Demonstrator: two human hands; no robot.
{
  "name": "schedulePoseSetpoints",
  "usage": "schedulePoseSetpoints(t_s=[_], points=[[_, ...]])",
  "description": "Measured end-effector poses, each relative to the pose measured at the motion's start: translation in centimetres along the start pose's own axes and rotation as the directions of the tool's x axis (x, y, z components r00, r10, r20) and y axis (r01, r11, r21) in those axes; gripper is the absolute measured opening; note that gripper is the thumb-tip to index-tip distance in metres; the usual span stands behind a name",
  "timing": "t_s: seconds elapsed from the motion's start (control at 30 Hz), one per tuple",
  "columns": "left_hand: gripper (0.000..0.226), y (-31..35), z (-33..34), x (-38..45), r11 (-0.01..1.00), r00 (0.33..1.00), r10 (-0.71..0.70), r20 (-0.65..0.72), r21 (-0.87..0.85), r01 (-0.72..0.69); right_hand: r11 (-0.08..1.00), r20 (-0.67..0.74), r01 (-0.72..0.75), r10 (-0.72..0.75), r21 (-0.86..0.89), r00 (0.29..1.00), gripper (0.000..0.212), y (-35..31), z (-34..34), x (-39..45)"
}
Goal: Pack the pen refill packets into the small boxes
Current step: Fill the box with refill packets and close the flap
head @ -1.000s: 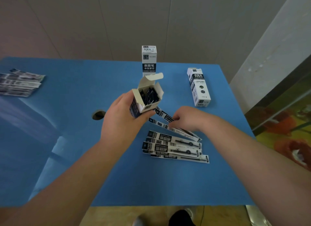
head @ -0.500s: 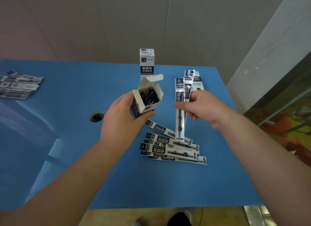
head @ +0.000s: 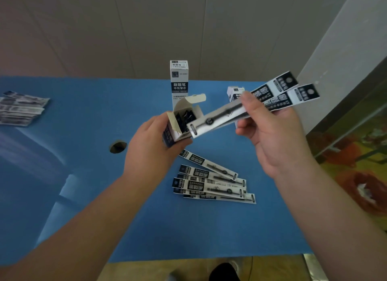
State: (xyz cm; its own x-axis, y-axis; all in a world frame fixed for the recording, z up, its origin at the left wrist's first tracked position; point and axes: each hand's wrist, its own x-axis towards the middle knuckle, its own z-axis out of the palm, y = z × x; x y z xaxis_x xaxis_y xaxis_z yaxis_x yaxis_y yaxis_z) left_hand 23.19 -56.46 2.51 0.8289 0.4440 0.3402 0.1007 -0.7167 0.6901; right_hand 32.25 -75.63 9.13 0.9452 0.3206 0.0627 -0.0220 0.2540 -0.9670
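While left hand (head: 150, 146) grips open box (head: 184, 119) | right hand (head: 272, 134) pinches tilted refill packets (head: 251, 105)

Your open box (head: 184, 121) is thin matt card, white printed outside, raw buff inside the flaps. The refill packets you hold (head: 247, 107) are glossy clear plastic film over printed paper backing; they catch light along the transparent end. At 6 o'clock from them, the loose packets (head: 211, 182) show the same sheen. The table (head: 88, 117) is smooth blue with a soft satin glare at 9 o'clock. The wall (head: 146, 29) reads matt.
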Motion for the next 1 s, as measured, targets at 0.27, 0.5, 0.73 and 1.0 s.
schedulePoseSetpoints(t_s=[0.27, 0.5, 0.73, 1.0], points=[[0.049, 0.5, 0.3, -0.3, 0.995, 0.996, 0.082, -0.025, 0.058, -0.081, 0.969, -0.134, 0.144, -0.173, -0.203, 0.976, 0.014, 0.1, 1.8, -0.6], [0.048, 0.7, 0.7, -0.5, 0.99, 0.991, 0.129, -0.025, 0.062, -0.128, 0.948, -0.102, 0.177, -0.209, -0.263, 0.973, 0.014, 0.5, 3.0, -1.2], [0.05, 0.9, 0.8, -0.6, 0.982, 0.986, 0.165, -0.024, 0.102, -0.162, 0.851, -0.009, 0.194, -0.227, -0.488, 0.974, 0.021, 0.5, 3.6, -1.2], [0.044, 1.3, 0.9, -0.6, 0.985, 0.988, 0.15, -0.034, 0.086, -0.147, 0.754, 0.03, 0.104, -0.112, -0.649, 0.993, 0.017, 1.5, 3.7, -0.5]])
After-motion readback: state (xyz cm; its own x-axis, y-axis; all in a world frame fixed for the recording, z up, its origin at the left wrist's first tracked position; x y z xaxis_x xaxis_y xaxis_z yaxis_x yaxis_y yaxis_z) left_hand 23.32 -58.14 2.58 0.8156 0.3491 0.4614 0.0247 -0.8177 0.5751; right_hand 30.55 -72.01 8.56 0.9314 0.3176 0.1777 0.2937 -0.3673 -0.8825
